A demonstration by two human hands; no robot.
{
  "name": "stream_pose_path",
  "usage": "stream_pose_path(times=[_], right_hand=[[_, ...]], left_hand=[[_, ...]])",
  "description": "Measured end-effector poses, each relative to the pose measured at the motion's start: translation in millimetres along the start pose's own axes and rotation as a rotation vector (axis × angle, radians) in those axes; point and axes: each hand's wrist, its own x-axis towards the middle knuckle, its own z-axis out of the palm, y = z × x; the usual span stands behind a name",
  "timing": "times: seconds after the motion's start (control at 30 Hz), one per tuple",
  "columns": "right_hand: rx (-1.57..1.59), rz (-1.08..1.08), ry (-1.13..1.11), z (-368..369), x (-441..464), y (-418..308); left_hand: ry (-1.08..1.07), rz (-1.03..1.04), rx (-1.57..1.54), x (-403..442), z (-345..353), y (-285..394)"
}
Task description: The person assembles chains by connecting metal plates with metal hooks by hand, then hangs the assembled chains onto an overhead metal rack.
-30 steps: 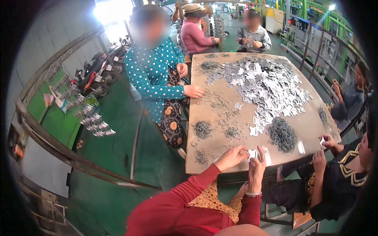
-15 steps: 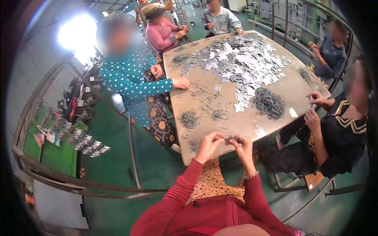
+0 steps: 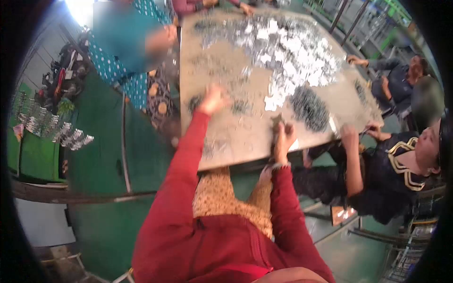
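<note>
My left hand (image 3: 215, 99) reaches over the table beside a small pile of dark wire hooks (image 3: 195, 102); its fingers are smeared by motion. Near the table's front edge, my right hand (image 3: 285, 137) is closed, its thumb and fingers pinching a small flat metal piece (image 3: 278, 121). A large heap of flat silvery plates (image 3: 302, 56) covers the back middle of the table. Between that heap and my right hand lies a bigger pile of dark hooks (image 3: 309, 108). Loose hooks are scattered around my left hand.
The brown tabletop (image 3: 236, 141) ends just before my lap. A co-worker in dotted teal (image 3: 137, 87) is at the left, one in black (image 3: 377, 174) at the right, and another in dark clothes (image 3: 394, 70) farther back. Metal parts hang (image 3: 52, 125) on the far left.
My hands have separated. The left has moved forward and left over the hook piles, while the right keeps hold of the metal piece. The whole view has shifted downward.
</note>
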Motion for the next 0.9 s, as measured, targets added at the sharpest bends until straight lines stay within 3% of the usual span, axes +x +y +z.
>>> stream_pose_path(times=[0.07,0.13,0.23,0.27,0.37,0.5,0.63,0.73,0.83,0.9], right_hand=[[0.123,0.136,0.009,1,-2,-4],[0.148,0.11,0.031,1,-1,12],[0.198,0.139,0.045,-1,-2,11],[0.197,0.152,0.045,1,-2,5],[0.158,0.175,0.069,4,-2,-6],[0.145,0.213,0.094,4,-1,-3],[0.154,0.219,0.081,4,-3,-8],[0.11,0.194,0.063,2,-4,-6],[0.093,0.187,0.064,3,-3,-6],[0.09,0.19,0.066,3,-3,-7]], left_hand=[[0.301,0.022,0.003,55,20,-43],[0.042,-0.121,-0.429,90,20,-47],[-0.077,-0.229,-0.457,126,24,-48],[-0.14,-0.373,-0.61,134,16,-39],[-0.107,-0.355,-0.37,153,10,-32],[-0.086,0.063,-0.172,162,20,-28],[-0.062,-0.07,-0.244,161,30,-13],[-0.008,-0.14,-0.11,154,46,-6],[0.055,-0.136,-0.06,143,71,-4],[0.111,-0.027,0.042,141,81,-7]])
